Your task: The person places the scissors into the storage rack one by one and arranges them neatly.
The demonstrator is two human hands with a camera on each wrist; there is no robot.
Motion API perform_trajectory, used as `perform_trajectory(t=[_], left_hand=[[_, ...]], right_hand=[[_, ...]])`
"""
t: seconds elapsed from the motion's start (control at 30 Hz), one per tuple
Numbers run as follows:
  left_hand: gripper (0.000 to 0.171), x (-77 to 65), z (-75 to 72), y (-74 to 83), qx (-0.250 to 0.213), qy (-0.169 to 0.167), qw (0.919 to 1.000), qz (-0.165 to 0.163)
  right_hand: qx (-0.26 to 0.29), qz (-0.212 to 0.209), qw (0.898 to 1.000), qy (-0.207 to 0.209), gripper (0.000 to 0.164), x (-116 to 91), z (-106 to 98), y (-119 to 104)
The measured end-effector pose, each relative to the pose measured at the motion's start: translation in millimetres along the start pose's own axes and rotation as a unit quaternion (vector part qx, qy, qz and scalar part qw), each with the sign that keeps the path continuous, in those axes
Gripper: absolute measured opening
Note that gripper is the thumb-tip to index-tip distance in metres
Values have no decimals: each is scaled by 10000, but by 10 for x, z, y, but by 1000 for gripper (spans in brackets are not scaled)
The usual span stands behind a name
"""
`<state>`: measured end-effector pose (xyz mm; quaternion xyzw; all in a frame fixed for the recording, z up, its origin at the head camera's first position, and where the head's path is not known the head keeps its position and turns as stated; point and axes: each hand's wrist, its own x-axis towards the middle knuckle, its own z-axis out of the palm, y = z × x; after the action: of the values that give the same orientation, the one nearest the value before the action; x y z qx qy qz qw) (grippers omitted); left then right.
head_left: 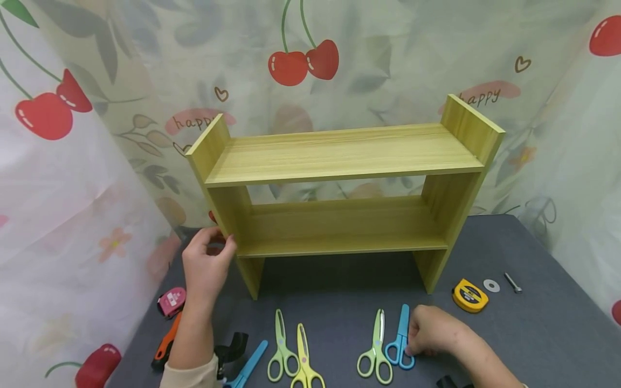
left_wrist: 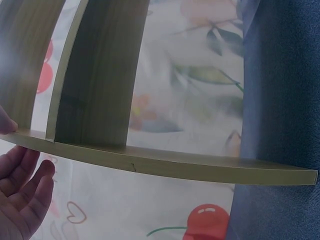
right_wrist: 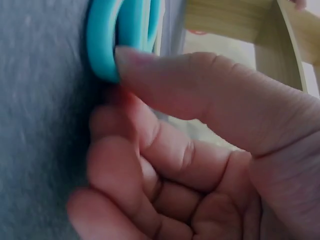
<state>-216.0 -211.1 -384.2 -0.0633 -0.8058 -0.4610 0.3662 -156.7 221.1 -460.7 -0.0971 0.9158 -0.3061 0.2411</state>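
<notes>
A wooden two-tier shelf (head_left: 339, 156) stands at the back of the table. My left hand (head_left: 207, 264) pinches the front edge of its left side panel (left_wrist: 200, 172), thumb on the inner side and fingers outside, as the left wrist view shows. On the right, my right hand (head_left: 432, 330) pinches a handle loop of the blue scissors (head_left: 400, 337) between thumb and fingers. In the right wrist view the turquoise loop (right_wrist: 102, 40) sits at the thumb tip, close over the dark tabletop. Green scissors (head_left: 375, 350) lie just left of the blue pair.
Another green pair of scissors (head_left: 281, 347), a yellow pair (head_left: 304, 358) and a second blue pair (head_left: 249, 366) lie front left. A pink tape measure (head_left: 172, 302) and an orange-handled tool (head_left: 167, 342) are beside my left forearm. At right are a yellow tape measure (head_left: 469, 295), a washer (head_left: 491, 285) and a bolt (head_left: 512, 283).
</notes>
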Motion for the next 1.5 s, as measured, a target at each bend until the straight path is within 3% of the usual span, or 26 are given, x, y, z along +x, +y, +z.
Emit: perform_trajectory(t=[0.13,0.3,0.5,0.73,1.2,1.5], left_hand=[[12,7,-14,4,-28,-2,10000,-35],[13,0,-24,11,-18,3,10000,-35],[14,0,-1,1,-127,-7,9999,13],[14,-10,20,-17,-135,17,9999,52],[14,-7,5,-7,-117,8,9999,42],[14,-5,9,-7,-161,-7,9999,-45]], right_hand=[[-75,256,9996,11,27,6,28,-72],[-415,632,9964,396,27,2,127,-123],[-393,733,9912,1025,26,-99,258,-128],[-265,744,9832,1646,17,-236,264,-176],[222,820,9736,2118,9,-542,228,-173],[918,1353,9635,2119,8,-714,168,-56]])
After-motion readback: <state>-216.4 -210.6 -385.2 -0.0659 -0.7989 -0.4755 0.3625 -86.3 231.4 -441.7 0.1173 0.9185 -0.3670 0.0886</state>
